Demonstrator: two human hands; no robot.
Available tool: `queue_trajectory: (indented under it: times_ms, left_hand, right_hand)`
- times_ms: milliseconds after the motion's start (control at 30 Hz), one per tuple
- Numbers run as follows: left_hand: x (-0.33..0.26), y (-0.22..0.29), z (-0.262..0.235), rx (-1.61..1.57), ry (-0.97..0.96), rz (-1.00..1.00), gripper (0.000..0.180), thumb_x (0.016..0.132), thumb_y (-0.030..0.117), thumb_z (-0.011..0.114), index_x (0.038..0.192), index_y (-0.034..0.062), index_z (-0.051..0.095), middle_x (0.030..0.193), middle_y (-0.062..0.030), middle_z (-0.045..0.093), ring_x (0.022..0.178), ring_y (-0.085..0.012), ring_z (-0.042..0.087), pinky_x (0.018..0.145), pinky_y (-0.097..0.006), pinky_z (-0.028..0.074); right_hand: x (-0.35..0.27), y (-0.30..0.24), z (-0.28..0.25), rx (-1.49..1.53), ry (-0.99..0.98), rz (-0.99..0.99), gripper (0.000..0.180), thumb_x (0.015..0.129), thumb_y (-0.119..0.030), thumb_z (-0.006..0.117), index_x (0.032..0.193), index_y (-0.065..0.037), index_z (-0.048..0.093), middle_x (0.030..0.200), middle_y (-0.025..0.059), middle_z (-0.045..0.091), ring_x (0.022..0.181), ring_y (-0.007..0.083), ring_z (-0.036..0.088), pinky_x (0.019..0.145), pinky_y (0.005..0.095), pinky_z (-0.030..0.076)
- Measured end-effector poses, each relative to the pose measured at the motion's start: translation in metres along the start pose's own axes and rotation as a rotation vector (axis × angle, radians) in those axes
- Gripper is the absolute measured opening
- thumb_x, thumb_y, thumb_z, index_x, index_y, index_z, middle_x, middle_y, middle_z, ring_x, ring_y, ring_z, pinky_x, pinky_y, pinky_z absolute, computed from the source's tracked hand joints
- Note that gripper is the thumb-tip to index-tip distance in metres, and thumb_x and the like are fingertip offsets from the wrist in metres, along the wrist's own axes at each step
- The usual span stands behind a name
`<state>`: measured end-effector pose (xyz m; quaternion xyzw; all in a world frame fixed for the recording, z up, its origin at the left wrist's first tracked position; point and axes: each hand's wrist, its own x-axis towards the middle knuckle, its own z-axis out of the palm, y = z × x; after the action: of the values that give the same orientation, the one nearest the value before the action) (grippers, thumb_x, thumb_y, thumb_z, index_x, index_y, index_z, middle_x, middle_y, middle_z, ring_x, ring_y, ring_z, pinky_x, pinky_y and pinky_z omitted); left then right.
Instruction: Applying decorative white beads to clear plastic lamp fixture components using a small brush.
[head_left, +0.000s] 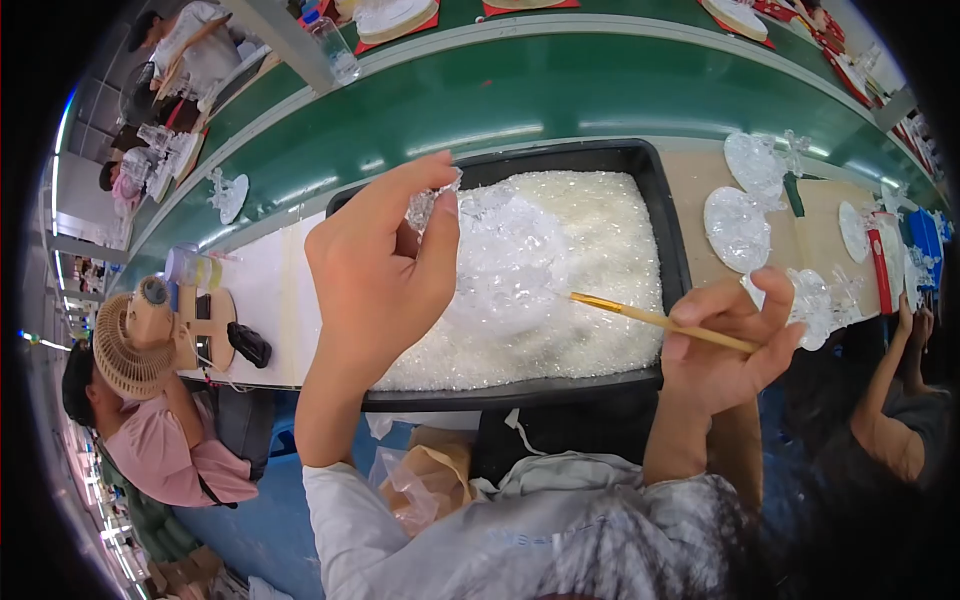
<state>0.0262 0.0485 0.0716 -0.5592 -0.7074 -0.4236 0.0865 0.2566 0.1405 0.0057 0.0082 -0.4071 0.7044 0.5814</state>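
Note:
My left hand (375, 270) is closed, its thumb and fingertips pinching a knobbly clear piece (423, 207). Just right of it is a round, clear, glassy ornament (505, 255) with a bumpy surface, above white glittering granules (610, 240). Whether the pinched piece is part of this ornament I cannot tell. In my right hand (725, 345) is a thin paintbrush (640, 315) with a pale wooden handle and a gold-coloured ferrule. Its tip points left at the ornament's right edge; whether they touch is unclear. A black tray (672, 230) holds the granules.
Several clear ornaments with round bases (738, 228) stand on the board to the right. A beige fan (135, 340) and a small black bag (249, 345) are at the left. Beyond the tray runs a green conveyor belt (560, 95). People sit on both sides.

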Motion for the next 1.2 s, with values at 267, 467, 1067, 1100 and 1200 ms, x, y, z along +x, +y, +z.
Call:
queue_trajectory:
  times_ms: [267, 467, 1067, 1100, 1200]
  left_hand:
    - [-0.018, -0.011, 0.002, -0.017, 0.009, -0.135, 0.016, 0.086, -0.002, 0.063, 0.100, 0.0021, 0.069, 0.106, -0.0065, 0.073, 0.057, 0.0020, 0.048, 0.046, -0.016, 0.034]
    - [-0.020, -0.011, -0.003, 0.006, -0.023, -0.081, 0.017, 0.087, -0.004, 0.060, 0.100, 0.0034, 0.067, 0.109, -0.0087, 0.072, 0.058, 0.0032, 0.045, 0.046, -0.016, 0.029]
    - [-0.021, -0.007, -0.021, 0.067, -0.175, 0.372, 0.023, 0.081, -0.013, 0.058, 0.102, -0.0055, 0.059, 0.107, -0.0311, 0.066, 0.100, -0.0387, 0.069, 0.089, -0.038, 0.053]
    - [-0.020, -0.005, -0.021, 0.065, -0.197, 0.360, 0.023, 0.081, -0.012, 0.058, 0.103, -0.0049, 0.058, 0.109, -0.0312, 0.066, 0.101, -0.0389, 0.068, 0.089, -0.038, 0.053]
    - [-0.019, -0.003, -0.023, 0.066, -0.236, 0.351, 0.026, 0.082, -0.011, 0.058, 0.107, -0.0039, 0.056, 0.112, -0.0310, 0.065, 0.104, -0.0390, 0.067, 0.089, -0.038, 0.053]
  right_hand:
    - [-0.016, 0.027, 0.022, -0.611, -0.202, -0.143, 0.013, 0.072, 0.004, 0.069, 0.082, -0.001, 0.065, 0.087, 0.0176, 0.062, 0.066, 0.0242, 0.064, 0.057, 0.0316, 0.054]
    - [-0.005, 0.025, 0.022, -0.826, -0.718, -0.214, 0.029, 0.070, -0.005, 0.082, 0.091, -0.003, 0.062, 0.087, 0.0149, 0.063, 0.066, 0.0270, 0.068, 0.053, 0.0317, 0.055]
    - [-0.012, 0.034, 0.028, -0.910, -0.632, -0.214, 0.042, 0.059, 0.002, 0.084, 0.096, -0.004, 0.066, 0.083, 0.0150, 0.068, 0.063, 0.0246, 0.067, 0.057, 0.0318, 0.054]
    - [-0.011, 0.034, 0.029, -0.939, -0.564, -0.252, 0.040, 0.058, 0.002, 0.084, 0.094, -0.003, 0.066, 0.082, 0.0152, 0.068, 0.063, 0.0244, 0.067, 0.056, 0.0309, 0.054]
    - [-0.006, 0.030, 0.030, -0.907, -0.531, -0.270, 0.036, 0.058, 0.003, 0.083, 0.090, -0.003, 0.067, 0.081, 0.0154, 0.068, 0.063, 0.0242, 0.067, 0.055, 0.0293, 0.054]
